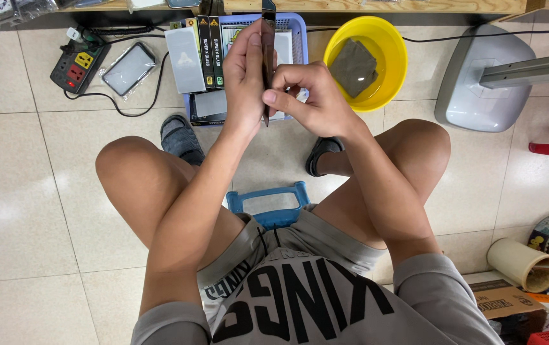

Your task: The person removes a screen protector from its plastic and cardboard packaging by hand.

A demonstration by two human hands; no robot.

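Observation:
I sit on a blue stool [268, 203] and look down past my knees. My left hand [244, 80] grips a thin dark phone [268, 38] held on edge, its top end pointing away from me. My right hand [309, 99] pinches the phone's near end between thumb and bent fingers. Both hands hover over a blue plastic basket [297, 32] that holds flat boxes and white sheets.
A yellow bowl [389, 38] with a grey cloth sits right of the basket. A power strip [77, 65] and a bagged phone [129, 68] lie at the left. A grey fan base [479, 89] stands at the right, tape rolls [520, 262] and boxes at lower right.

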